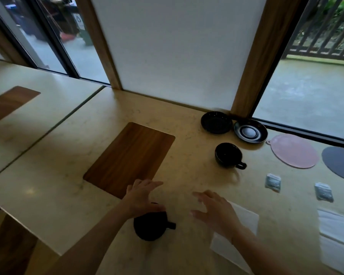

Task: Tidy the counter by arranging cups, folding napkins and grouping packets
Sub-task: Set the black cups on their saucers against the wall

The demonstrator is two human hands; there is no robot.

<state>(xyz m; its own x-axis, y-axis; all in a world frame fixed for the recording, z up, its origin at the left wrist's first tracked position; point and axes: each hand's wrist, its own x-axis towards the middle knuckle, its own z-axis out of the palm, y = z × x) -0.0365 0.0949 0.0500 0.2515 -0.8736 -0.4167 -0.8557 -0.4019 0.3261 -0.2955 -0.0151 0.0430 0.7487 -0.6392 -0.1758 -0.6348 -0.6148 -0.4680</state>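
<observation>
Head view: both hands held over the pale tabletop (48,195), fingers spread and gripping nothing. Left hand (141,197) above the near black cup (150,225), contact unclear; right hand (214,213) over a white napkin (246,221). Farther back, a second black cup (228,155), upright, handle to the right, near two dark saucers (216,122) by the window. Two small packets (273,182) lying apart at right, another napkin (336,227) beyond, round mats (294,150) behind.
</observation>
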